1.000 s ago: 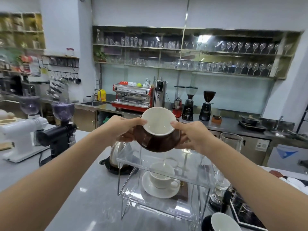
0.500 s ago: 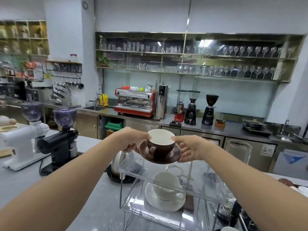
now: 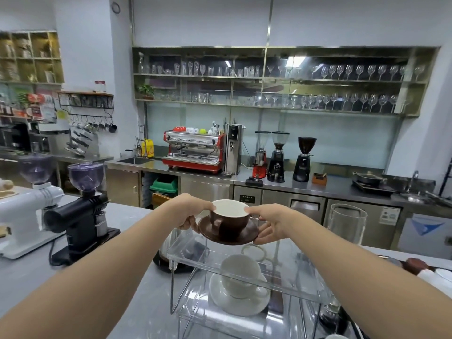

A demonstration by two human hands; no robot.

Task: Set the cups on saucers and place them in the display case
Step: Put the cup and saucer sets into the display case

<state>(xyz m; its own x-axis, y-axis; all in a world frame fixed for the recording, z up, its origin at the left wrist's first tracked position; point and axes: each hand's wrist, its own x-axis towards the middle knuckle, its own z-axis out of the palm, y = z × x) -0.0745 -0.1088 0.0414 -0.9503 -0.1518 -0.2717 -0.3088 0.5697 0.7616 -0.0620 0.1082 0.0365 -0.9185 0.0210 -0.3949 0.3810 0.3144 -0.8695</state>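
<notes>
Since a second ago the brown ceramic cup with the white inside (image 3: pixel 230 216) has changed from tilted toward the camera to upright, and it now sits on the round brown saucer (image 3: pixel 228 231), lower and just above the top shelf of the clear acrylic display case (image 3: pixel 247 272). The left hand (image 3: pixel 189 211) pinches the saucer edge, with its thumb on the cup rim. The right hand (image 3: pixel 269 222) holds the other side, thumb on the rim and fingers curled under the saucer. The cup handle points toward the camera and looks dark, hard to see clearly. On the lower shelf stands a white cup on a white saucer (image 3: pixel 241 287), seen through the acrylic. At the bottom edge another white cup (image 3: pixel 336 336) is cut off. Farther left stands a black coffee grinder (image 3: pixel 78 211), and behind it a red espresso machine (image 3: pixel 195 152).
</notes>
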